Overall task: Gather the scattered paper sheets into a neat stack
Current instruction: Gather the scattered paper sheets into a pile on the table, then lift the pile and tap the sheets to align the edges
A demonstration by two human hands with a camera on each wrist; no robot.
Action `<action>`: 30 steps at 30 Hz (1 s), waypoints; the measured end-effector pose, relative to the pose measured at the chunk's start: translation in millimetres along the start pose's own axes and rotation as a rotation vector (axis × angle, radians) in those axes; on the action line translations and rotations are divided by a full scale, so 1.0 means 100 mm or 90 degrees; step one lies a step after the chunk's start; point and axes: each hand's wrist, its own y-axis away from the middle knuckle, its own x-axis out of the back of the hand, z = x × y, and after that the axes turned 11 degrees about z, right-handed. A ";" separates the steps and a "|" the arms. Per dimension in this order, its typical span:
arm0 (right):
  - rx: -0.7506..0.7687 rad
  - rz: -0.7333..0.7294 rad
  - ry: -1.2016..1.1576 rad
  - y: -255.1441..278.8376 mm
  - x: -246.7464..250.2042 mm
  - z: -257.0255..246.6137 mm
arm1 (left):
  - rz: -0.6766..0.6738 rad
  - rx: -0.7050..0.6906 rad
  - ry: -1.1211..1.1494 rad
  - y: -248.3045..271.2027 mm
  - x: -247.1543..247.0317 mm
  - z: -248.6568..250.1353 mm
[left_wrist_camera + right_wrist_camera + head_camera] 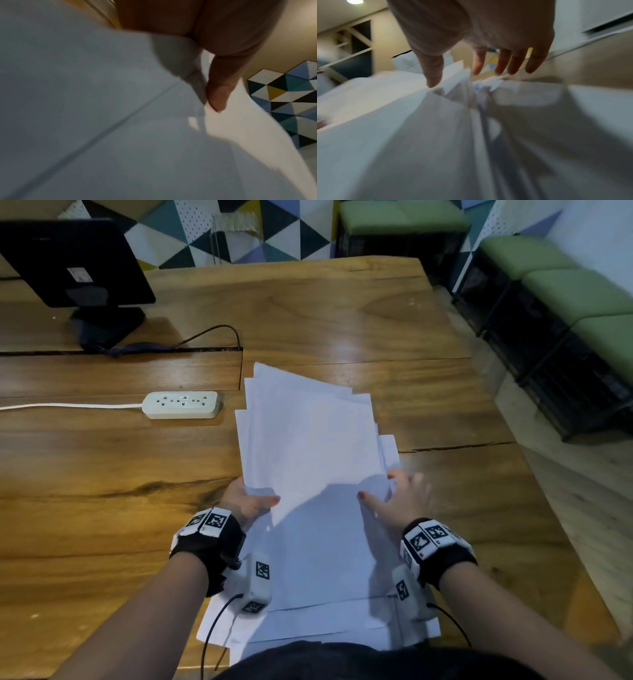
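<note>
Now you have most of the paper sheets [308, 446] lifted as a loose bundle over the middle of the tabletop [102, 474], with a few more sheets lying flat beneath your wrists at the near edge. Your left hand [245, 501] grips the bundle's left side, thumb on top and the other fingers hidden under the paper; the left wrist view shows that thumb [221, 86] pressed onto a sheet. Your right hand [399, 501] looks spread and relaxed: in the right wrist view its fingers [503, 62] stand apart and nearly straight, with the thumb touching the top sheet beside a crumpled fold, so it seems to steady the bundle rather than clamp it.

The far corners fan out unevenly, so I would judge the squaring as barely begun. To do it well, bring your right hand to the right edge opposite the left, hold both sides lightly, stand the bundle on its short edge and tap it on the tabletop until the corners agree. Ease out that crumpled part first, or it will catch. Keep clear of the power strip [181, 404] to the left. Then lay the bundle on the flat sheets and align those too.
</note>
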 end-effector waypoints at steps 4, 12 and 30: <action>-0.109 0.026 -0.287 -0.14 0.14 0.22 | -0.052 -0.078 -0.002 0.08 0.01 0.05; -0.034 -0.186 -0.654 -0.09 0.55 0.03 | -0.123 -0.205 0.075 0.39 -0.02 0.52; 0.234 0.085 -0.748 0.19 1.40 -0.61 | -0.004 -0.539 0.133 0.81 -0.02 1.30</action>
